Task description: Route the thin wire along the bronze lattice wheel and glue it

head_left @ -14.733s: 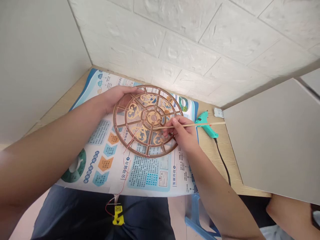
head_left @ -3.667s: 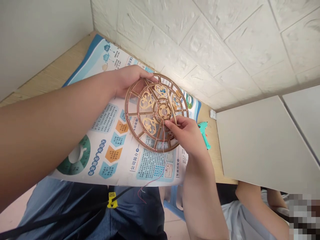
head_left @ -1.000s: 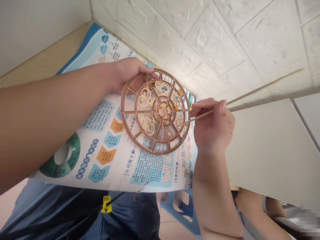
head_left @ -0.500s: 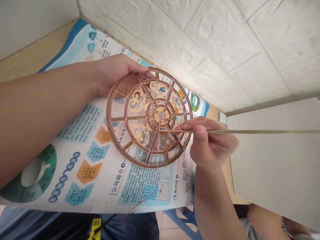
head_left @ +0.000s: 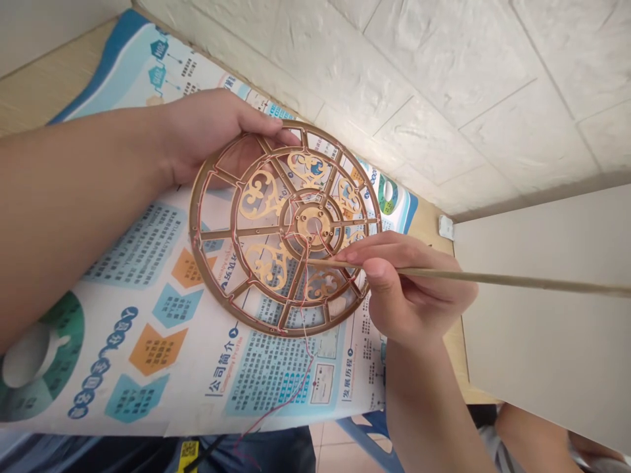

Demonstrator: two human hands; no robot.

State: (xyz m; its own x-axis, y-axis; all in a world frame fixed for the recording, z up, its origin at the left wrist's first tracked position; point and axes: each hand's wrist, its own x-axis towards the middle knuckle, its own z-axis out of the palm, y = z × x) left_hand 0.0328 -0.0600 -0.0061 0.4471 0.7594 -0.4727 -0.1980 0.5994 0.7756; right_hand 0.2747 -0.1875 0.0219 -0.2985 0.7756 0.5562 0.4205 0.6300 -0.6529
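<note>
My left hand (head_left: pixel 221 135) grips the upper left rim of a round brown-gold openwork frame (head_left: pixel 230 232), thumb on top and fingers behind it. Spokes, rings and scroll ornaments fill the frame, which is tilted toward me. Thin red and white wires (head_left: pixel 306 328) run along its grooves, and a loose length hangs from near the hub over the lower rim. Pinched in my right hand (head_left: pixel 411 282) is a thin wooden stick (head_left: pixel 503 278). Its tip touches or lies very close to the wires on a spoke just below the hub.
A printed poster sheet (head_left: pixel 192 387) with Chinese text covers the wooden table (head_left: pixel 428 226). A pale tiled wall (head_left: pixel 434 85) rises behind it. On the right stands a white panel (head_left: pixel 542 328), with a bare limb of another person (head_left: pixel 535 430) below it. A blue stool (head_left: pixel 369 440) shows under the table.
The frame and both hands sit slightly further left in view, and the frame looks a little larger. The stick's rear end has dropped, while its tip stays near the same wires.
</note>
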